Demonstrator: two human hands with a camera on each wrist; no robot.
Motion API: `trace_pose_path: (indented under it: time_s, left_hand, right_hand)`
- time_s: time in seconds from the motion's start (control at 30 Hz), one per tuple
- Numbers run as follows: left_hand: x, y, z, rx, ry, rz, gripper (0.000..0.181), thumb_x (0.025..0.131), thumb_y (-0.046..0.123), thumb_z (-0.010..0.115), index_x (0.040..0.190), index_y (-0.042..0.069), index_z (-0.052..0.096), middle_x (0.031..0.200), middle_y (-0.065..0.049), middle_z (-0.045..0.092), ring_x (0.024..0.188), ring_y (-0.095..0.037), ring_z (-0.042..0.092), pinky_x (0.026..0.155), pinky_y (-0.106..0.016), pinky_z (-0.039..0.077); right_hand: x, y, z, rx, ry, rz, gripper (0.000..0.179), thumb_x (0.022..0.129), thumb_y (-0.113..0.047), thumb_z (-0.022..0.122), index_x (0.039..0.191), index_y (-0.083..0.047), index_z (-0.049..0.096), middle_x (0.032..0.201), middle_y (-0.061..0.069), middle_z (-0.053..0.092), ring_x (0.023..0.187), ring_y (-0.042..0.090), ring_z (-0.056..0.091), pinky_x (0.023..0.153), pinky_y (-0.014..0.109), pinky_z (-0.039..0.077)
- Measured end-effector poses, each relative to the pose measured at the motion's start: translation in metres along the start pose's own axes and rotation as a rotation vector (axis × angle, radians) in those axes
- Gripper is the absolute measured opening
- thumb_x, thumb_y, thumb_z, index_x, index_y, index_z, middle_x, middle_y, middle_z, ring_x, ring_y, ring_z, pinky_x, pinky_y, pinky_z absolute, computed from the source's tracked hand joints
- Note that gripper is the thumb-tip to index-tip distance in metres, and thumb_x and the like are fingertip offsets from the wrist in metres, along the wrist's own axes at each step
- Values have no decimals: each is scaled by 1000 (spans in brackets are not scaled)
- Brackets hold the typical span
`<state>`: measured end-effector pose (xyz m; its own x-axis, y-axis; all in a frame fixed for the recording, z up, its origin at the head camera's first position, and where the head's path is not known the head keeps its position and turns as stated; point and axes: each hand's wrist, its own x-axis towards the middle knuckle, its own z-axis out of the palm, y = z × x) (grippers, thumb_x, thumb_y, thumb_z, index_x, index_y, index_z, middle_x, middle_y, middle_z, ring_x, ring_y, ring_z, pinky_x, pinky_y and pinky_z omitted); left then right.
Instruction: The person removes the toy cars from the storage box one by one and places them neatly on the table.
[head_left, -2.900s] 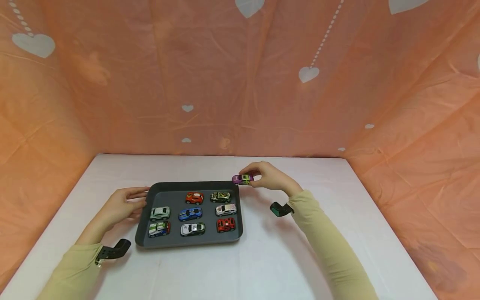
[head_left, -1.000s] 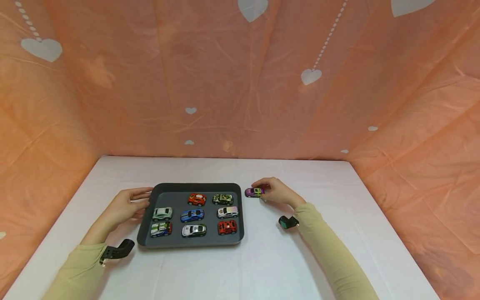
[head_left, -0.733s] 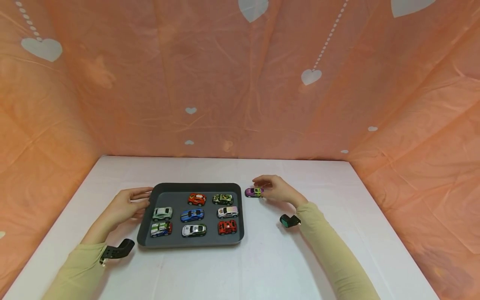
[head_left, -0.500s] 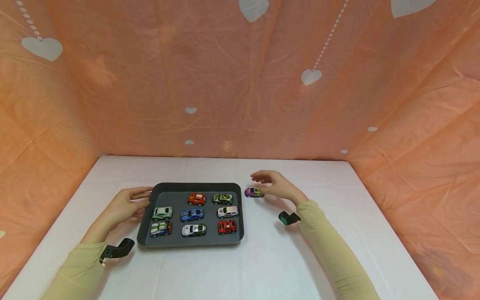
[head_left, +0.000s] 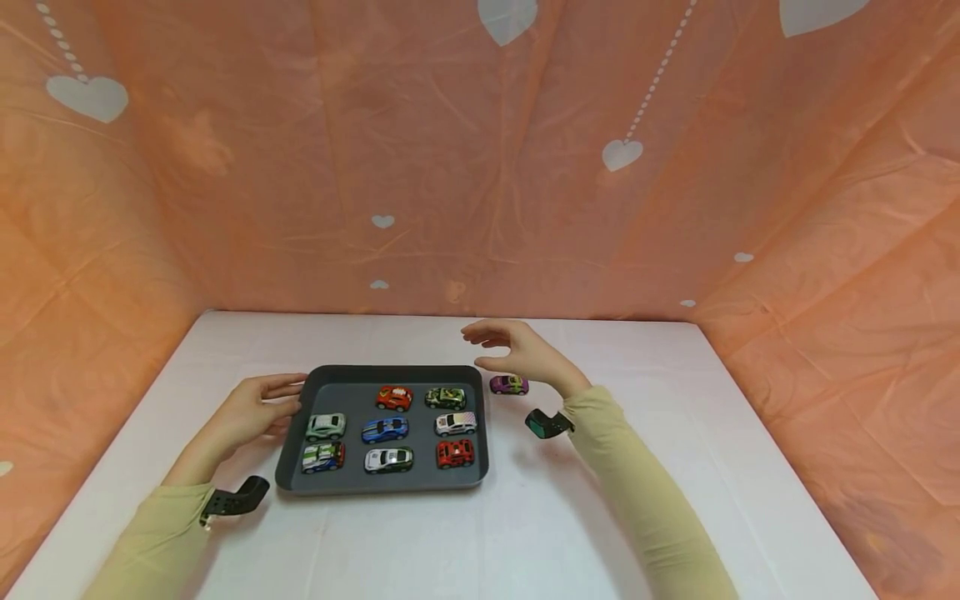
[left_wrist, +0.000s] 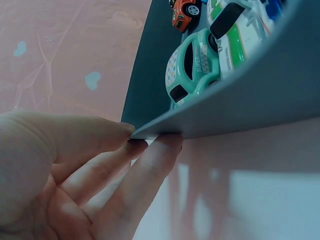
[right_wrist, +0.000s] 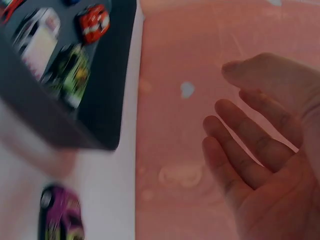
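Note:
My left hand (head_left: 243, 417) touches the left wall of a dark grey tray (head_left: 382, 485) with nearly straight fingers. In the left wrist view its fingertips (left_wrist: 167, 142) meet the outside of the rim. My right hand (head_left: 521, 350) is in the air by the tray's far right corner, fingers spread from the thumb, holding nothing. Beneath its wrist, a purple and yellow-green toy car (head_left: 509, 385) rests on the white table, just right of the tray. The tray bears several toy cars, among them an orange-red one (head_left: 394, 398) and a camouflage one (head_left: 446, 398) at the back.
Also in the tray are a blue toy car (head_left: 385, 430), a pale green one (head_left: 326, 427) and a red one (head_left: 454, 453). The white table (head_left: 420, 546) ends at an orange cloth backdrop (head_left: 420, 150) with pale hearts, which also rises at both sides.
The right hand brought the purple toy car down from above the tray's far right corner onto the table and let go. It then rose and moved left. The left hand stayed at the tray.

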<state>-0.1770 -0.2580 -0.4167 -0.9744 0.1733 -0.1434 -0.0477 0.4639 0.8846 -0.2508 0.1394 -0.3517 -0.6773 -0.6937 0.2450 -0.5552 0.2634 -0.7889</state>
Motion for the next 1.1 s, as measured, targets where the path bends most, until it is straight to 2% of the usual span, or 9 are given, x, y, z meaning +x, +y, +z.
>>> trace_pose_path:
  time_s: [0.3,0.57,0.67,0.8,1.1]
  left_hand:
    - [1,1,1,6,4,-1,54,94,5,56,142,-8,36,135,-33,45,80,-21,66,65,-33,55]
    - [1,2,4,-7,0,-2,54,94,6,57,142,-8,35,135,-33,45,80,-20,66,65,-33,56]
    - [1,1,4,-4,1,9,54,95,6,57,142,-8,36,134,-33,45,79,-20,66,64,-33,56]
    - [2,1,2,-3,-2,19,54,94,5,56,143,-7,36,135,-33,45,79,-19,66,63,-33,55]
    - [1,1,3,-1,6,16,53,94,5,56,142,-8,36,134,-32,46,79,-19,66,64,-33,55]
  right_hand:
    - [31,8,21,29,-45,-59,46,83,-1,72,127,0,58,126,13,59,112,20,57,99,34,41]
    - [51,1,50,0,-110,-112,46,84,-5,72,128,-2,57,128,13,58,114,25,56,97,31,43]
    - [58,0,61,8,-145,-107,46,85,-5,72,129,-3,57,129,12,58,116,27,55,97,31,43]
    - [68,-3,75,18,-182,-99,47,85,-5,71,129,-3,56,130,10,58,117,22,54,98,30,42]
    - [86,-11,104,36,-289,-56,50,86,-6,70,133,0,53,131,17,55,119,20,52,98,23,40]
